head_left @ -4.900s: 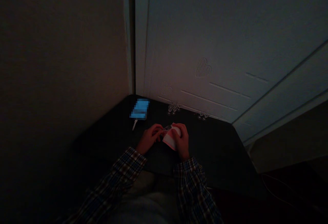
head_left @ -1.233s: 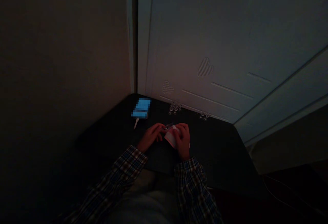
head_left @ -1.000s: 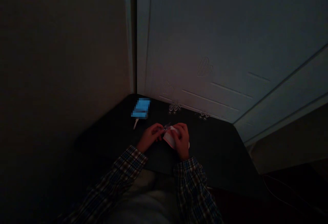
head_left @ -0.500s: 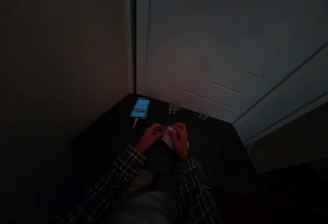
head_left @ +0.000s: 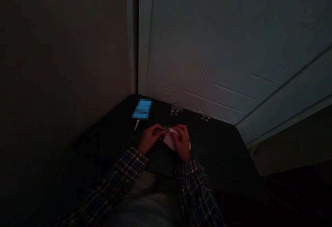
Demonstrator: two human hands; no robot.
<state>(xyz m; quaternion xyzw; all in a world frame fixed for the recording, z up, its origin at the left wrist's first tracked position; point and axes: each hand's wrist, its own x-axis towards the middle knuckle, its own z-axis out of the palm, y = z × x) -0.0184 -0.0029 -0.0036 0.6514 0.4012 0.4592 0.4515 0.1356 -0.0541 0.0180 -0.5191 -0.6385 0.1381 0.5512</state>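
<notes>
The room is very dim. My right hand (head_left: 183, 143) is wrapped round a small white piece with a pink edge (head_left: 169, 141), held just above the dark table (head_left: 223, 157). My left hand (head_left: 149, 139) is closed in a pinch on a tiny shiny object (head_left: 165, 129) at the top corner of the white piece. The two hands meet over the middle of the table. Both sleeves are plaid.
A lit phone screen (head_left: 142, 109) lies at the table's back left with a white cable end (head_left: 136, 125) in front of it. Two small clusters of clear shiny bits (head_left: 176, 109) (head_left: 206, 117) sit along the back edge by the white panelled wall. A wall stands left.
The hands and the white piece have shifted only slightly. My left fingers stay pinched at its top corner.
</notes>
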